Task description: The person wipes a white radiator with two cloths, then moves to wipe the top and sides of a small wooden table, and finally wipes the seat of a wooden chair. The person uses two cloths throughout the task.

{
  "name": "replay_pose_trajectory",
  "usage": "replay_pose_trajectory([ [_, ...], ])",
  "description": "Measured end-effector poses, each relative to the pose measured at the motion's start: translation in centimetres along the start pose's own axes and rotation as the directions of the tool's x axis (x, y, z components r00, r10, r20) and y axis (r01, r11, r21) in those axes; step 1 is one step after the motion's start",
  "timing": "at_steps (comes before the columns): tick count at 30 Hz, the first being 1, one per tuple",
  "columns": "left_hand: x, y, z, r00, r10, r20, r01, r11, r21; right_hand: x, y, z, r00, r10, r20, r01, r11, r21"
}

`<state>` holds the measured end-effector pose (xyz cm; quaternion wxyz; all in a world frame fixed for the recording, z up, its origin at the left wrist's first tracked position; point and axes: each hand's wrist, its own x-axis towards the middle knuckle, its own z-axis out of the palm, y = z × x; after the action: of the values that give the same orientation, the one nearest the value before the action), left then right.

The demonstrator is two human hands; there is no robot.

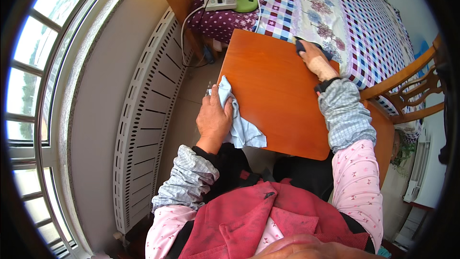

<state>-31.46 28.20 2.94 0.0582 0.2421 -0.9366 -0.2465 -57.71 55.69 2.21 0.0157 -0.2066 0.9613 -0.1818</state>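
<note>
An orange-brown wooden board (pixel 276 93), smooth on top, lies before me against the bed. At its left edge, my left hand (pixel 214 117) grips a light blue cloth (pixel 242 127), which drapes over the board's near left corner. My right hand (pixel 316 61) is at the board's far right part, its fingers closed on a dark cloth (pixel 323 51) by the bed's side. The underside of the board is hidden, so what holds it up cannot be told.
A bed with a checked, flowered cover (pixel 320 10) stands beyond. On it are a white power strip (pixel 219 3) and a green lamp base (pixel 246 2). A white radiator (pixel 147 126) runs along the left wall; a wooden chair (pixel 406 79) stands right.
</note>
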Motion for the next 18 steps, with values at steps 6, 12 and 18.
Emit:
replay_pose_trajectory([
  [6,0.1,-0.2,-0.1,1.000,-0.009,0.023,0.009,1.000,-0.017,5.8,-11.0,4.5,0.972,-0.233,0.013,0.230,0.968,0.103],
  [12,0.0,-0.3,0.0,0.999,0.020,-0.035,-0.021,0.998,-0.053,7.8,-15.6,7.8,0.979,-0.204,-0.001,0.204,0.978,-0.034],
  [18,0.0,-0.7,0.5,0.995,0.047,-0.088,-0.051,0.998,-0.047,3.3,-10.4,7.0,0.898,-0.438,-0.032,0.439,0.898,0.037],
])
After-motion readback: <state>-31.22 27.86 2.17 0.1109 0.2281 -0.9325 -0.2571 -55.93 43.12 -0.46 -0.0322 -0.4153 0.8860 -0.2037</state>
